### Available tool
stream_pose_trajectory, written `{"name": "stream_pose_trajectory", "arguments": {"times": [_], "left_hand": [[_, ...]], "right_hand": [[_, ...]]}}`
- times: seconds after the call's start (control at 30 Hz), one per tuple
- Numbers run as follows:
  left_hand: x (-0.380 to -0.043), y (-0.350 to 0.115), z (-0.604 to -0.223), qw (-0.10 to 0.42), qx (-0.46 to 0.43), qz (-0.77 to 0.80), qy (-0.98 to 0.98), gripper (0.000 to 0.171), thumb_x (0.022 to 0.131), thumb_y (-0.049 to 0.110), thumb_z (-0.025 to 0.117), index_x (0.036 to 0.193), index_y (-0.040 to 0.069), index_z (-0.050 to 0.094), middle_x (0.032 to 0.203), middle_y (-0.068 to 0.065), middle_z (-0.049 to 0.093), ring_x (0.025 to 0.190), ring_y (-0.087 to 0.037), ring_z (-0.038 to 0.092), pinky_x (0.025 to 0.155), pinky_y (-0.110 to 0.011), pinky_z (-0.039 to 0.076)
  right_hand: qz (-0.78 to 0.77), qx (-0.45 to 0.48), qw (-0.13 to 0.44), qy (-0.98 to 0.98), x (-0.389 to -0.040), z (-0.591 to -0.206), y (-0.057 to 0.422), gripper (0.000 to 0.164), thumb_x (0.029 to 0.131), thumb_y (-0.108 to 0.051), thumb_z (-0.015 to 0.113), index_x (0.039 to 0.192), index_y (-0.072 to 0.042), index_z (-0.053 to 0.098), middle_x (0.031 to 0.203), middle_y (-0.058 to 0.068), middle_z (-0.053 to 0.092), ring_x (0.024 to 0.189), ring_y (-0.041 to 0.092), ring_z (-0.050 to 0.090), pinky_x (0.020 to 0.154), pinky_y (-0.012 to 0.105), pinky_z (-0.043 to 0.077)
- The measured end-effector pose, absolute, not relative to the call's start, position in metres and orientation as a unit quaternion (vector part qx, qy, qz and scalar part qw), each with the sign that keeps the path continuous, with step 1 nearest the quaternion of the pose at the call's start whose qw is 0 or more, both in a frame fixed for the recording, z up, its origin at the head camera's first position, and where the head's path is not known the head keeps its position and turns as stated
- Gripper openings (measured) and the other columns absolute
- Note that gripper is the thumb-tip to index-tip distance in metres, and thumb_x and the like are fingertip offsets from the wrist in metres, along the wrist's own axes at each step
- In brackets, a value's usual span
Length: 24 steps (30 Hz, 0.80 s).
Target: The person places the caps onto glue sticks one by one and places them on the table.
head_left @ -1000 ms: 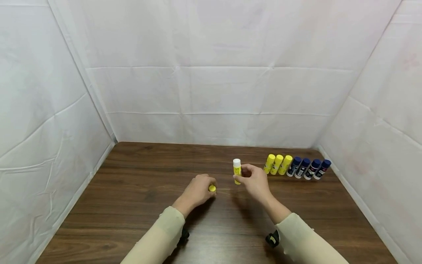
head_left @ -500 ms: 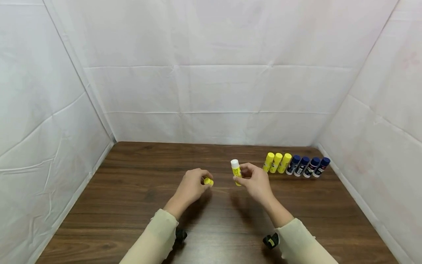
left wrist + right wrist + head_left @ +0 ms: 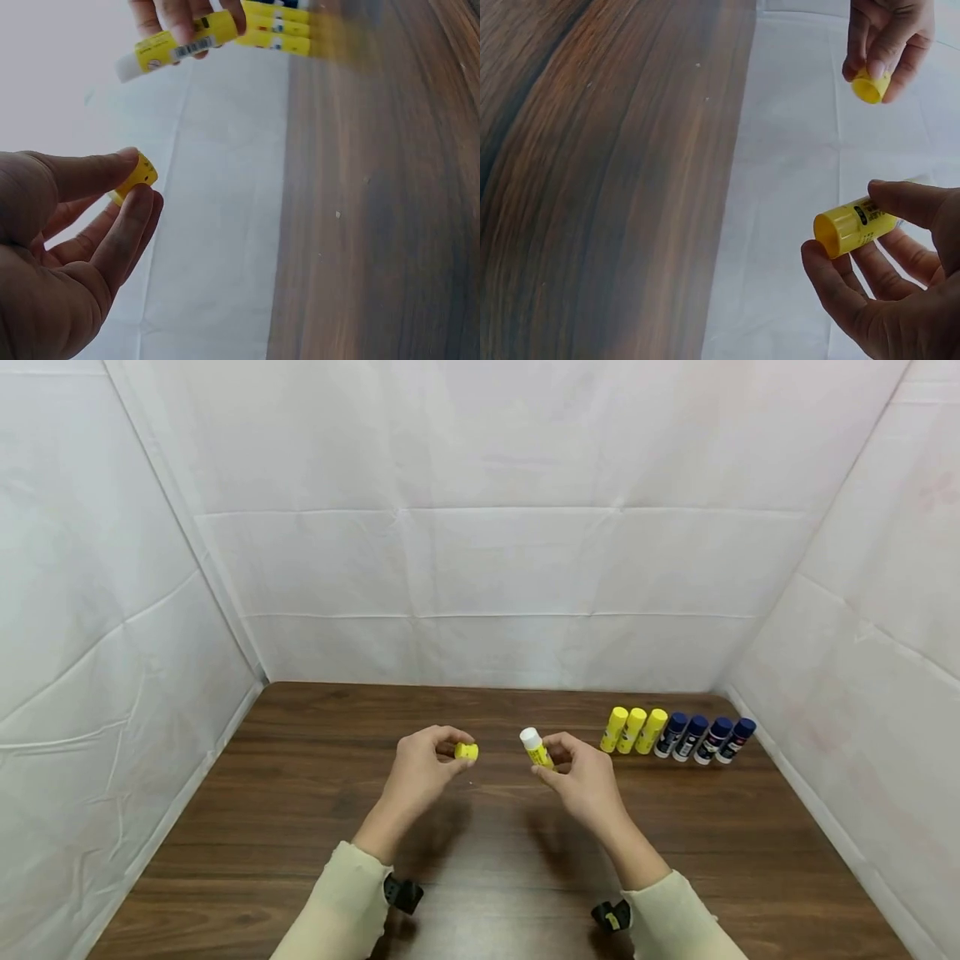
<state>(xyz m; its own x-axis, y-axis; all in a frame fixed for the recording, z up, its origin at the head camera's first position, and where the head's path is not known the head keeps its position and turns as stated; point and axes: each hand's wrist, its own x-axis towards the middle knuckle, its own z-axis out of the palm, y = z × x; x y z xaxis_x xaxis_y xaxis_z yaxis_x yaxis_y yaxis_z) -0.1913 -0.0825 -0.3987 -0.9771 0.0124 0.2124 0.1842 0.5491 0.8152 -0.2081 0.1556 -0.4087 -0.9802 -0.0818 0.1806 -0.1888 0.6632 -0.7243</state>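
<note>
My left hand [image 3: 418, 770] pinches a short yellow cap [image 3: 467, 752] between thumb and fingers, above the table. In the right wrist view the open end of the cap [image 3: 868, 88] shows. A glue stick [image 3: 537, 748] with a yellow body and a white end is held by my right hand [image 3: 588, 778]. It tilts, white end up and toward the left hand. The left wrist view shows a barcode on the glue stick [image 3: 186, 46]. Cap and glue stick are apart, with a gap between the two hands.
To the right on the brown wooden table [image 3: 337, 802], a row holds three yellow glue sticks [image 3: 632, 731] and several glue sticks with dark blue caps [image 3: 705, 739]. White sheeting [image 3: 480, 568] encloses the back and sides.
My left hand has risen and moved left and farther back with the cap, which has turned sideways. The glue stick in my right hand has tipped from upright toward the left.
</note>
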Motion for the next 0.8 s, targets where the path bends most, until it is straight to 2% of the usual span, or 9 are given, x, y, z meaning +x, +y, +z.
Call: {"name": "stream_pose_trajectory", "arguments": {"times": [0.13,0.33,0.6,0.8], "left_hand": [[-0.187,-0.082,-0.394,0.100,-0.052,-0.499,-0.860,0.023,0.085,0.010,0.083,0.106,0.017,0.076,0.100,-0.002,0.073,0.090,-0.022,0.072,0.073,-0.032,0.060],[-0.181,-0.085,-0.389,0.106,-0.030,-0.532,-0.839,0.024,0.084,0.009,0.084,0.106,0.016,0.077,0.102,-0.004,0.075,0.091,-0.021,0.073,0.073,-0.032,0.061],[-0.177,-0.090,-0.387,0.100,-0.013,-0.563,-0.820,0.022,0.082,0.010,0.085,0.101,0.017,0.078,0.099,-0.002,0.077,0.091,-0.020,0.074,0.073,-0.033,0.061],[-0.174,-0.091,-0.386,0.090,-0.010,-0.580,-0.809,0.022,0.080,0.009,0.086,0.099,0.016,0.078,0.100,0.000,0.076,0.090,-0.018,0.074,0.074,-0.033,0.061]], "right_hand": [[0.400,0.089,0.080,-0.909,-0.204,-0.408,0.153,0.033,0.085,-0.016,0.084,0.115,-0.015,0.071,0.105,0.003,0.073,0.093,0.024,0.072,0.074,0.039,0.060],[0.379,0.114,0.098,-0.913,-0.200,-0.411,0.147,0.031,0.084,-0.013,0.084,0.113,-0.014,0.071,0.102,0.001,0.072,0.085,0.018,0.070,0.073,0.037,0.059],[0.336,0.146,0.142,-0.920,-0.192,-0.408,0.139,0.030,0.082,-0.009,0.086,0.108,-0.016,0.072,0.101,0.000,0.068,0.093,0.020,0.065,0.080,0.042,0.057],[0.304,0.176,0.189,-0.917,-0.184,-0.405,0.135,0.031,0.082,-0.008,0.086,0.108,-0.014,0.072,0.104,0.001,0.068,0.096,0.021,0.064,0.080,0.039,0.057]]}}
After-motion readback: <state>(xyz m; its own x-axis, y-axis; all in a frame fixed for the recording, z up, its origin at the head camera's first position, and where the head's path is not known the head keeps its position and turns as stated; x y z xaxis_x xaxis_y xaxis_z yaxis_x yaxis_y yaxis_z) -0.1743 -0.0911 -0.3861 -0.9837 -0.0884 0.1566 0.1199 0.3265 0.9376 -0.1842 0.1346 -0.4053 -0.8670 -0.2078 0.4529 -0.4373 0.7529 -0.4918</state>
